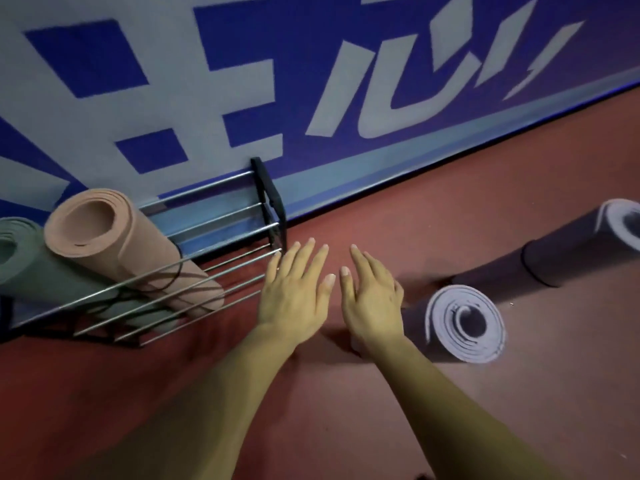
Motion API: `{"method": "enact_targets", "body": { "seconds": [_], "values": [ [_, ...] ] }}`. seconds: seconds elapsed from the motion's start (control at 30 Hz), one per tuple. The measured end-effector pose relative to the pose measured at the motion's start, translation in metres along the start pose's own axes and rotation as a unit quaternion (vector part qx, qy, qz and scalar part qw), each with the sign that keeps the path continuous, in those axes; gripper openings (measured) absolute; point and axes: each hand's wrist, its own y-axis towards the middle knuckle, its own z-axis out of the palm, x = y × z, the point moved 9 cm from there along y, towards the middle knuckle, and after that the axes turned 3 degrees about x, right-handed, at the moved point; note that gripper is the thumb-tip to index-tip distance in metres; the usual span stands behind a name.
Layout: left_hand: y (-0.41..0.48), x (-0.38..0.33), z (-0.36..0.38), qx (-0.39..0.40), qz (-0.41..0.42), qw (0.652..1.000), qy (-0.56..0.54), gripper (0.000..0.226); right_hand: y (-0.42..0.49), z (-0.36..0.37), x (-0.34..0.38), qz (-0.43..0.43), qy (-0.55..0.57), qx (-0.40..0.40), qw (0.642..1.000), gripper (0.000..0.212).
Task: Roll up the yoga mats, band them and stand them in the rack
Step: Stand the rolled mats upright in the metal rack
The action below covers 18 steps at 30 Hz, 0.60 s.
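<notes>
While holding nothing, the left hand (pixel 294 296) and right hand (pixel 372 303) hovered, fingers straight, over red floor (pixel 433 209) between the rack (pixel 273 199) and 2 dark rolled mats (pixel 465 323).

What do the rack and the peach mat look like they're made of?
Rack: likely metal; shiny silver rods, matte black end frame. Peach mat: probably foam or rubber; matte, with thick soft layers showing at the rolled end.
</notes>
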Motion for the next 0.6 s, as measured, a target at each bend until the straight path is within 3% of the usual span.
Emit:
{"method": "enact_targets", "body": {
  "seconds": [0.2, 0.4, 0.47, 0.6],
  "values": [
    [-0.01, -0.139, 0.082, 0.019, -0.024, 0.999, -0.034, 0.058, -0.032, -0.077, -0.131, -0.03, -0.107, 0.004, 0.994, 0.058],
    [-0.017, -0.21, 0.135, 0.03, -0.121, 0.987, -0.105, 0.072, -0.04, -0.119, -0.229, -0.014, -0.096, 0.032, 0.995, 0.061],
    [-0.021, -0.211, 0.147, 0.018, -0.146, 0.975, -0.168, 0.069, -0.039, -0.112, -0.249, -0.001, -0.038, 0.069, 0.997, 0.056],
    [-0.022, -0.198, 0.155, -0.049, -0.176, 0.94, -0.287, 0.079, -0.034, -0.095, -0.258, -0.004, 0.129, 0.093, 0.987, 0.074]
  ]
}}
